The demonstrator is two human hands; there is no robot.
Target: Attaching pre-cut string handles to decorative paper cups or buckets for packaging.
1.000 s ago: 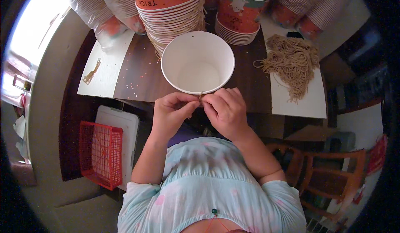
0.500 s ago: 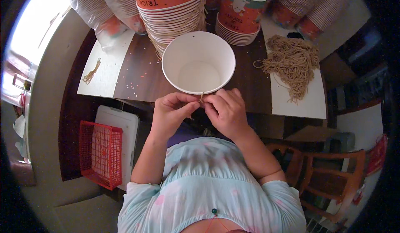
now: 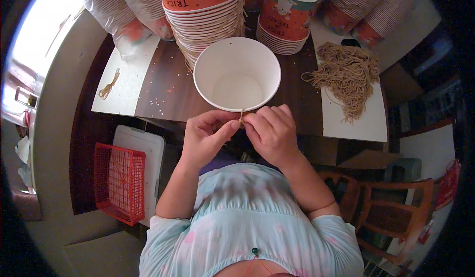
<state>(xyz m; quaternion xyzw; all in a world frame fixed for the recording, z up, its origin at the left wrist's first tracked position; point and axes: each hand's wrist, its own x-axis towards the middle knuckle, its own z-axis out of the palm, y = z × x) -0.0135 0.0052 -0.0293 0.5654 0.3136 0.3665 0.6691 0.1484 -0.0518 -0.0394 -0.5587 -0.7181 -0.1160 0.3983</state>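
Wide fisheye view under uneven indoor daylight. The brightest area is the window [image 3: 49,34], far left of the white tub [image 3: 237,81], where overexposure erases nearly all detail. The tub's interior is softly lit, with faint grey shading toward its base. Beyond and left of the tub, clear plastic wrapping [image 3: 104,14] carries pale glare. Illumination weakens rightward: the twine heap [image 3: 349,76], right of the tub, remains legible in texture, whereas the wooden chair [image 3: 424,200], lower right of it, lies in brownish shade. Outward from the tub, straight edges bow increasingly, detail softens, and a black vignette encloses the field.
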